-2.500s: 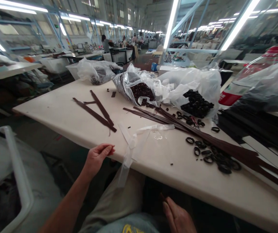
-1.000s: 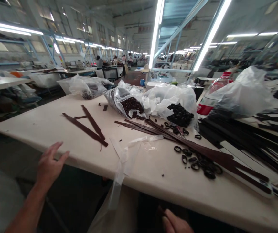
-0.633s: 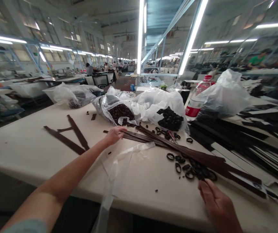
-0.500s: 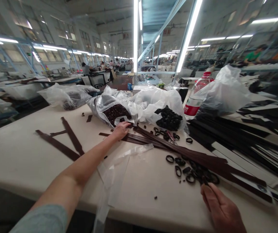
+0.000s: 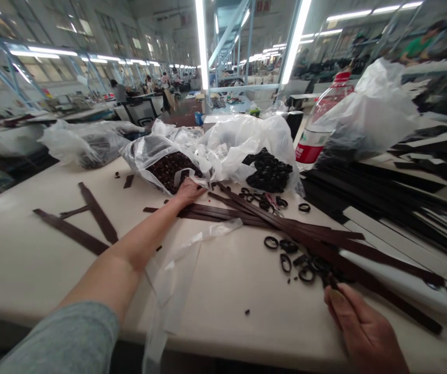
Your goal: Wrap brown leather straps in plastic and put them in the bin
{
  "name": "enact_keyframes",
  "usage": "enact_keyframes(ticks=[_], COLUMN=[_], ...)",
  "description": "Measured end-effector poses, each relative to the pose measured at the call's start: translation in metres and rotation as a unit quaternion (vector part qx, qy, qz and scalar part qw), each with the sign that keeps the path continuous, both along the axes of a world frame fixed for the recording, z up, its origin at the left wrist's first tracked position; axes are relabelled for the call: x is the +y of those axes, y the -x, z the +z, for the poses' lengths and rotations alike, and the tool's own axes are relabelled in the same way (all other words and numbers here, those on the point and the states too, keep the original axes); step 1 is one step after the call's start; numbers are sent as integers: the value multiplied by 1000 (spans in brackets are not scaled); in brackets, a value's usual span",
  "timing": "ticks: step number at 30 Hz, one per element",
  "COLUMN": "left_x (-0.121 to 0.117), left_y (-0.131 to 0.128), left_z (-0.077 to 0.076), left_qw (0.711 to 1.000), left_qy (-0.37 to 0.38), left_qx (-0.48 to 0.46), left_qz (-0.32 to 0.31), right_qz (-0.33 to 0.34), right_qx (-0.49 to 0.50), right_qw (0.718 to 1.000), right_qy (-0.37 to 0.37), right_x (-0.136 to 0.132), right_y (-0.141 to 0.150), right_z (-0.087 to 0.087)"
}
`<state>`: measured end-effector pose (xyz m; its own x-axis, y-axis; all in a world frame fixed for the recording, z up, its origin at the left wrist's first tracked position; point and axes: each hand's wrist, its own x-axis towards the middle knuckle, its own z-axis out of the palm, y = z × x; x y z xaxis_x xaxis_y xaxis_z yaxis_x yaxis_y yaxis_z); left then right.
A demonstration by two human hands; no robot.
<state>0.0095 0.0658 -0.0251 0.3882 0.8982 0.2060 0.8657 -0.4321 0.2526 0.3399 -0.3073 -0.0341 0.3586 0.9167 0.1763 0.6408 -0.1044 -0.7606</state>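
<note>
My left hand [image 5: 187,191] reaches far over the table to the mouth of a clear bag of small brown pieces [image 5: 165,167]. It rests by the ends of a bundle of long brown straps [image 5: 247,215], and its fingers are mostly hidden. At the near edge, my right hand [image 5: 364,332] is closed, with the thumb pressed on a thin dark strap end. It sits just below a scatter of loose black rings [image 5: 286,254]. A white bag spilling more black rings [image 5: 268,171] lies behind the straps.
The cream table [image 5: 227,291] also holds two crossed brown straps [image 5: 91,218] at left and a limp clear plastic strip [image 5: 176,265] hanging over the near edge. A stack of black strips [image 5: 383,192], a red-labelled bottle [image 5: 317,140] and plastic bags [image 5: 375,114] stand at right. People work at distant tables.
My left hand rose from below the table edge and stretched out to the bag of brown pieces. My right hand came up from my lap to the loose rings.
</note>
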Motion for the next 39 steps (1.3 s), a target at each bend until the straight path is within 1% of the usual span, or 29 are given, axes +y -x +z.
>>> enact_keyframes(ticks=[2,5,9,11,13,15,17,18,19,20,22,25,29,31,33,36,39], left_x=[-5,-14,-28,-41,-62,-92,-125,-141,-155,-166,-179,-181,-174,-171,-170,-177,-192], left_y=[12,20,17,9,-5,-27,-51,-62,-73,-81,-93,-101,-98,-93,-87,-76,-69], left_z=[4,12,31,41,49,49,43,38,33,29,23,23,32,38,43,50,52], left_qw=[1000,998,995,995,996,995,989,983,975,969,960,955,953,956,963,973,973], left_qy=[-7,-18,-34,-42,-43,-32,-14,-8,-4,0,4,16,28,22,8,-8,27], left_qx=[4,4,-34,-58,-76,-80,-64,-47,-29,-15,-1,-12,-16,-15,-20,-24,-1], left_qz=[23,62,88,73,28,-40,-129,-180,-218,-247,-279,-296,-300,-292,-267,-230,-228], right_qz=[4,14,23,26,27,28,32,35,36,37,37,39,41,42,42,42,43], right_qx=[-5,-15,-21,-23,-22,-16,-9,-5,-1,1,6,15,21,22,25,26,26], right_qw=[1000,1000,999,999,999,999,999,999,999,999,999,999,999,999,998,998,998], right_qy=[0,1,-8,-15,-21,-25,-28,-28,-29,-28,-28,-27,-23,-24,-28,-33,-36], right_x=[1,3,6,7,8,8,8,8,9,9,10,10,10,10,10,10,11], right_y=[-2,2,10,14,16,18,19,20,20,21,21,21,22,23,23,23,23], right_z=[0,3,13,17,20,22,23,23,24,24,24,25,27,28,29,28,27])
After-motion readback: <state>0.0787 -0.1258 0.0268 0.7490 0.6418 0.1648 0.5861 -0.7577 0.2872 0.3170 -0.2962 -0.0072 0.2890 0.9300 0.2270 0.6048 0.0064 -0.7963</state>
